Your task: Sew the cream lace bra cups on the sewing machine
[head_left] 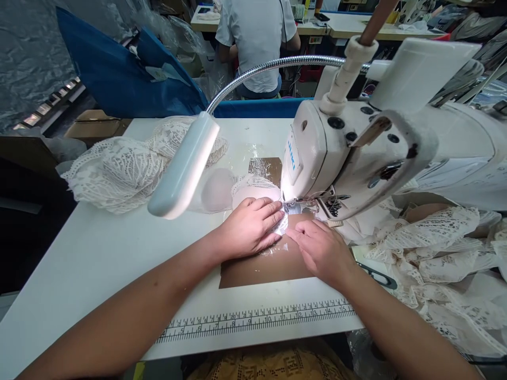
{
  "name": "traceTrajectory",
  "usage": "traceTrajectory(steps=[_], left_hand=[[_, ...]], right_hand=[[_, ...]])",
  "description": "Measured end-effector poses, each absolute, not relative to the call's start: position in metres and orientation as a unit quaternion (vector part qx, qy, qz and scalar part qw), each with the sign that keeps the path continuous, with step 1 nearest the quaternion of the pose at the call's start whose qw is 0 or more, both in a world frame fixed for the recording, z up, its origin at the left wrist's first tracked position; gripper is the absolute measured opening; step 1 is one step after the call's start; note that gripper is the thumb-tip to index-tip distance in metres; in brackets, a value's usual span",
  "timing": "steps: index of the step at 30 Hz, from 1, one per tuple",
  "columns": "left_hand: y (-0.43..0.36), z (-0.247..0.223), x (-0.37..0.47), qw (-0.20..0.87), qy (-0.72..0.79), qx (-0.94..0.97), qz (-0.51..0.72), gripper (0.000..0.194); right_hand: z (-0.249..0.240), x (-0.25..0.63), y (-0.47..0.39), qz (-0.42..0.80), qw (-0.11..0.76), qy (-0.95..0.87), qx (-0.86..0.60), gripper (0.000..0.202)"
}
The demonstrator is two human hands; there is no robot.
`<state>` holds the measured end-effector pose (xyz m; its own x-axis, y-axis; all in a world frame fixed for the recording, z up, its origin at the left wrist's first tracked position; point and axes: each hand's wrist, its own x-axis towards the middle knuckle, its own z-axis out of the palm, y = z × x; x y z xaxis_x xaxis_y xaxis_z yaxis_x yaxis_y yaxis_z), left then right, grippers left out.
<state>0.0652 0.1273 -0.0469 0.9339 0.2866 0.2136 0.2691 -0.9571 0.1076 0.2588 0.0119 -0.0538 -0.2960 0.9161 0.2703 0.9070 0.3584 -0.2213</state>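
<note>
My left hand (253,226) lies flat with fingers spread on a piece of white lace fabric (255,189) beside the needle area of a white sewing machine (312,153). Just right of it, my right hand (319,245) has its fingers curled together, the index fingertip at the edge of the lace in front of the presser foot. Whatever that hand may pinch is too small to make out. Under both hands is a brown sheet (265,266) on the white table (190,285). A pale cup-shaped piece (217,190) lies left of the fabric.
A lamp (186,166) on a bent metal neck hangs over the table's left part, near piled white lace (119,171). More lace (443,264) and dark-handled snips (378,275) are at the right. A person (257,45) sits beyond the table.
</note>
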Motion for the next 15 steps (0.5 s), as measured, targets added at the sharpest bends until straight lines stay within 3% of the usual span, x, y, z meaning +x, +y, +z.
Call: traceTrajectory(steps=[15], left_hand=[[0.1265, -0.0483, 0.0641, 0.092, 0.117, 0.982, 0.115, 0.034]], right_hand=[[-0.0525, 0.2586, 0.0126, 0.007, 0.141, -0.813, -0.565, 0.036]])
